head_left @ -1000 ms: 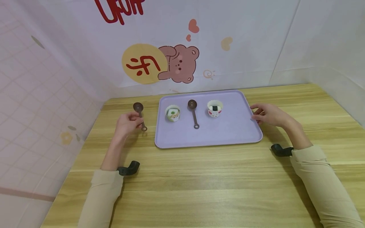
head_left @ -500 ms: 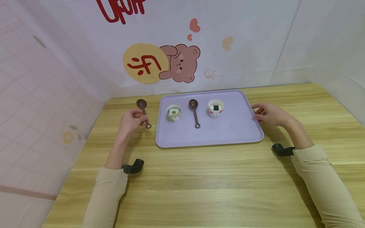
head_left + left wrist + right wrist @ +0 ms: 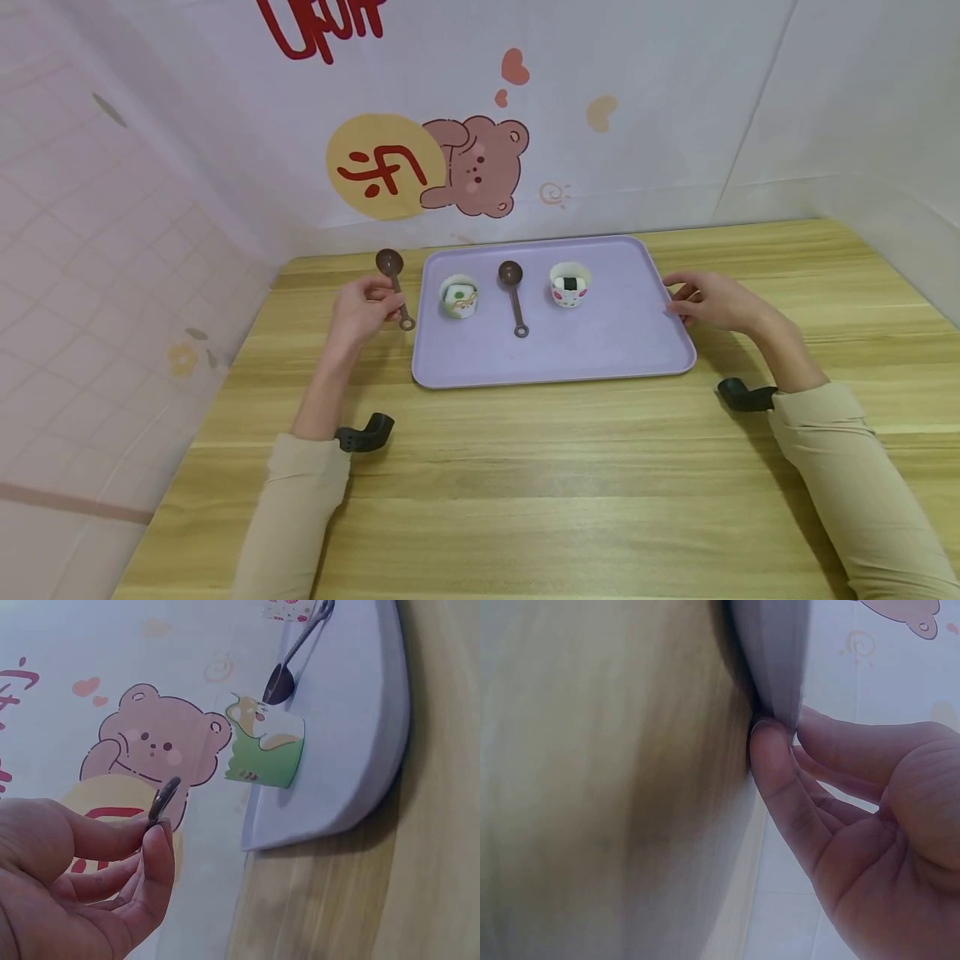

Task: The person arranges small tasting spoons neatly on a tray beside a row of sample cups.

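Note:
My left hand (image 3: 366,308) pinches a brown measuring spoon (image 3: 389,262) by its handle, just left of the lilac tray (image 3: 480,367). The spoon's bowl points to the back, and its ringed handle end hangs near the tray's left rim. In the left wrist view, thumb and fingers close on the handle (image 3: 165,799). My right hand (image 3: 712,300) pinches the tray's right rim between thumb and fingers, as the right wrist view shows. On the tray lie a second brown measuring spoon (image 3: 516,308), a green-and-white paper cup (image 3: 460,310) left of it, and a red-patterned paper cup (image 3: 569,297) right of it.
Both cups hold small items; the right one shows a white piece with a dark band (image 3: 571,283). The tray lies on a wood-grain table (image 3: 525,483), near a white backdrop (image 3: 660,167) printed with a bear. Black wrist mounts (image 3: 367,433) sit at both cuffs.
My left hand has carried its measuring spoon rightward and slightly back, closer to the tray's left rim. The right hand stays at the tray's right rim.

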A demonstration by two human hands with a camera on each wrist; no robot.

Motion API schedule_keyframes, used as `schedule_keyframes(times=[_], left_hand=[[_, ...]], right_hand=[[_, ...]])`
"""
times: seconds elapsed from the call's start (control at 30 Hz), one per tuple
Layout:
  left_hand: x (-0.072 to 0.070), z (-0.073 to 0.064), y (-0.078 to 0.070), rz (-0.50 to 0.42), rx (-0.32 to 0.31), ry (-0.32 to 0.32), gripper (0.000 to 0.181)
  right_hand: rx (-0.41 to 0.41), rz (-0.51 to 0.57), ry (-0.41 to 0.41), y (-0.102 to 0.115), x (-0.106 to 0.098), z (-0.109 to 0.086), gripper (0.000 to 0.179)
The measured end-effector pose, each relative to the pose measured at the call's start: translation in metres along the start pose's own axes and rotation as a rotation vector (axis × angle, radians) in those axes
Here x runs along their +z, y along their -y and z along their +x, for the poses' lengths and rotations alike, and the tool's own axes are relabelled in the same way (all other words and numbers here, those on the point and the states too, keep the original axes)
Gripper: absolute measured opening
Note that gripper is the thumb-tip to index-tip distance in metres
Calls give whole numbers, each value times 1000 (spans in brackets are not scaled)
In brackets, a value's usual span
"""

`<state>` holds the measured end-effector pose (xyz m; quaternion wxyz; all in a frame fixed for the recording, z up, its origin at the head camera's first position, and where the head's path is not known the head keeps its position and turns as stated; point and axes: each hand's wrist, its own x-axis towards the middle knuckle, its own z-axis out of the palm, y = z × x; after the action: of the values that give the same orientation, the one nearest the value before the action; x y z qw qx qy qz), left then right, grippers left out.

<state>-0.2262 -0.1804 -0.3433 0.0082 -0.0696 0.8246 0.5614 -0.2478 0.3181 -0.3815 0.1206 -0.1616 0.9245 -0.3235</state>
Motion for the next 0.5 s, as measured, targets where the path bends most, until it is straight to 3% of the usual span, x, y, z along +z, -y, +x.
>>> schedule_keyframes(times=[0.5], left_hand=[[17,2,-11,-80,55,10,32]], right_hand=[[-7,49,6,1,0,-1,47]])
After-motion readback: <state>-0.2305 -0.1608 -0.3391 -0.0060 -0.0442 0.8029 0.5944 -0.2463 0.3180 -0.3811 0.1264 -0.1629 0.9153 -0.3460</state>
